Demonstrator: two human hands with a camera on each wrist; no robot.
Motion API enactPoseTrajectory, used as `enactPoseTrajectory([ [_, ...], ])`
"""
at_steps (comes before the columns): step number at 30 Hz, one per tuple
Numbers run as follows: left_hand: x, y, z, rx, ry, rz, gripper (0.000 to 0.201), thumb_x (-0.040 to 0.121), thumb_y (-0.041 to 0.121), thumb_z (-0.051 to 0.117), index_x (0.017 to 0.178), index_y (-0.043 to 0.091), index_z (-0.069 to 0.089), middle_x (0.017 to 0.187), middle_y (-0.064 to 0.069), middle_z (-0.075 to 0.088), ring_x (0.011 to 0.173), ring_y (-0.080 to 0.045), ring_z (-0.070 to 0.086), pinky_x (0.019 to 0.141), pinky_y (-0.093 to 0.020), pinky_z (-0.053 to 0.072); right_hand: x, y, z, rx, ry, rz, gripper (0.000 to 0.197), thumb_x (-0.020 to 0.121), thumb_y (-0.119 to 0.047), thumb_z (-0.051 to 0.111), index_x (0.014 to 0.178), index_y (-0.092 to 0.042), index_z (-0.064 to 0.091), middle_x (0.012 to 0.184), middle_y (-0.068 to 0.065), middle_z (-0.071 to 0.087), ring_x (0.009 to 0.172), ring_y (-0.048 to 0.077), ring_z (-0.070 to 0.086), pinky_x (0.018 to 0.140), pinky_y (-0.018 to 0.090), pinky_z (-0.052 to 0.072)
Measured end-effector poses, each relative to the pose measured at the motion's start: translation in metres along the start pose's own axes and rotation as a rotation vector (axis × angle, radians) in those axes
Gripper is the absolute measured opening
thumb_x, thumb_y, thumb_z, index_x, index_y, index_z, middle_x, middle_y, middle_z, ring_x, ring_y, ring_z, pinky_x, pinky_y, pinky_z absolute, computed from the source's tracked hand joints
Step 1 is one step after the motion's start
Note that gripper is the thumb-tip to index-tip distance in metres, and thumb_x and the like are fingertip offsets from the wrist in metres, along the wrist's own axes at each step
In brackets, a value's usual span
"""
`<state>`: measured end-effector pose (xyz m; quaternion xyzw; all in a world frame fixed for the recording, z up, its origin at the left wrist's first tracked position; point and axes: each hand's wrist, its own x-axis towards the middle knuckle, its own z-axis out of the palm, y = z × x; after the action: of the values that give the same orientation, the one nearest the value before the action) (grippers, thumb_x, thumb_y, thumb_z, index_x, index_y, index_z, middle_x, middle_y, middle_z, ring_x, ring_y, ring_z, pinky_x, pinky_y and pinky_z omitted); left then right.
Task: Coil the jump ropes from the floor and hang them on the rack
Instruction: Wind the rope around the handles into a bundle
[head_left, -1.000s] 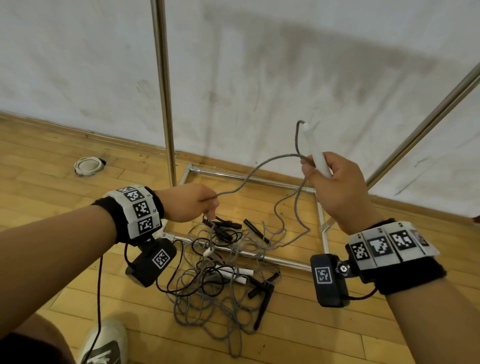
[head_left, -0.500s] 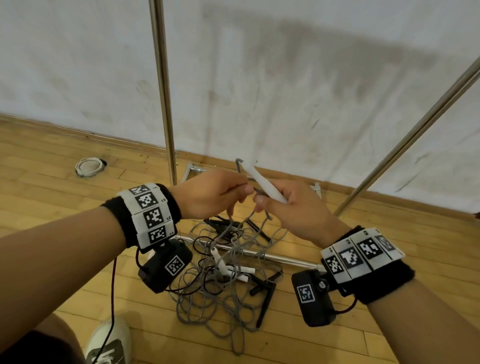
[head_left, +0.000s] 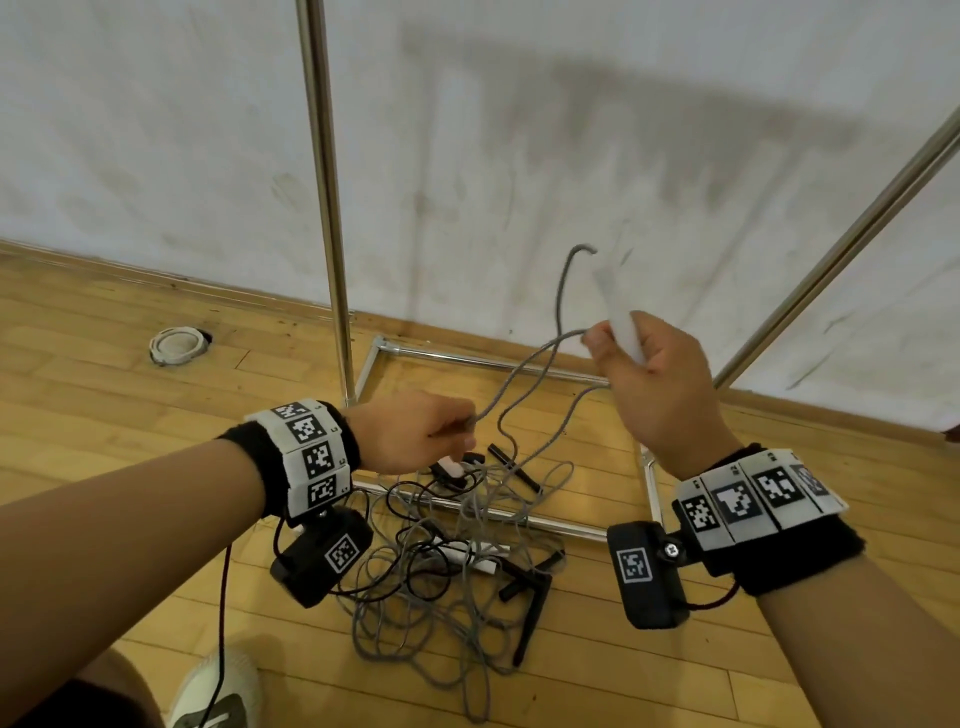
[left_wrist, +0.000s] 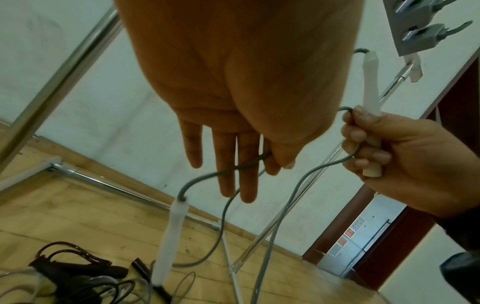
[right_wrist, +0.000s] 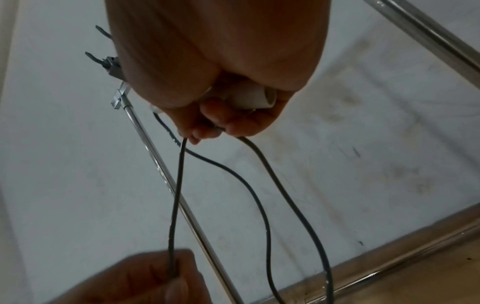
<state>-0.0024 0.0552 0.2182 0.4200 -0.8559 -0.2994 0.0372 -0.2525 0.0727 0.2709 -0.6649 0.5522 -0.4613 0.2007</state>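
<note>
A grey jump rope (head_left: 524, 376) stretches between my two hands above the tangled pile of ropes (head_left: 452, 582) on the wooden floor. My right hand (head_left: 618, 353) is raised and grips the rope's white handle (head_left: 621, 322) together with a loop of the cord; the right wrist view shows the handle's end (right_wrist: 250, 96) in the fist. My left hand (head_left: 467, 426), lower and to the left, pinches the cord between thumb and forefinger (left_wrist: 275, 162). The rope's second white handle (left_wrist: 170, 236) dangles below the left hand. The metal rack (head_left: 327, 208) stands just behind.
The rack's base bars (head_left: 467, 358) frame the floor under the ropes, and a slanted pole (head_left: 831, 249) rises at the right. Black handles (head_left: 530, 608) lie in the pile. A white ring (head_left: 176, 345) sits by the wall; my shoe (head_left: 218, 691) is at the bottom.
Half a second ago the hands met near the handle. They have since parted: the right hand rose up and right with the handle, the left dropped lower along the cord.
</note>
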Motion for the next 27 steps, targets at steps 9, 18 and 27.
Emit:
enactPoseTrajectory([
  [9, -0.003, -0.016, -0.014, 0.028, 0.103, -0.133, 0.012, 0.094, 0.025, 0.063, 0.102, 0.021, 0.055, 0.097, 0.003, 0.068, 0.088, -0.015, 0.063, 0.078, -0.032, 0.052, 0.018, 0.027, -0.027, -0.033, 0.167, 0.142, 0.008, 0.09, -0.036, 0.064, 0.085, -0.031, 0.068, 0.067, -0.014, 0.059, 0.056, 0.003, 0.052, 0.057, 0.032, 0.049],
  [18, 0.004, 0.015, -0.023, -0.461, 0.229, -0.058, 0.006, 0.097, 0.019, 0.06, 0.102, 0.018, 0.058, 0.089, 0.001, 0.075, 0.078, -0.01, 0.074, 0.064, -0.024, 0.06, -0.01, 0.006, 0.011, 0.144, -0.266, 0.24, 0.017, 0.102, -0.04, 0.045, 0.1, -0.041, 0.062, 0.064, -0.013, 0.054, 0.052, 0.006, 0.047, 0.051, 0.028, 0.042],
  [27, 0.005, 0.037, -0.032, -0.452, 0.444, 0.023, 0.012, 0.095, 0.029, 0.062, 0.095, 0.018, 0.067, 0.079, -0.011, 0.068, 0.071, -0.022, 0.069, 0.062, -0.029, 0.061, -0.032, -0.008, 0.038, 0.247, -0.442, 0.259, 0.014, 0.096, -0.019, 0.059, 0.109, -0.024, 0.055, 0.09, -0.001, 0.074, 0.076, 0.016, 0.072, 0.079, 0.042, 0.059],
])
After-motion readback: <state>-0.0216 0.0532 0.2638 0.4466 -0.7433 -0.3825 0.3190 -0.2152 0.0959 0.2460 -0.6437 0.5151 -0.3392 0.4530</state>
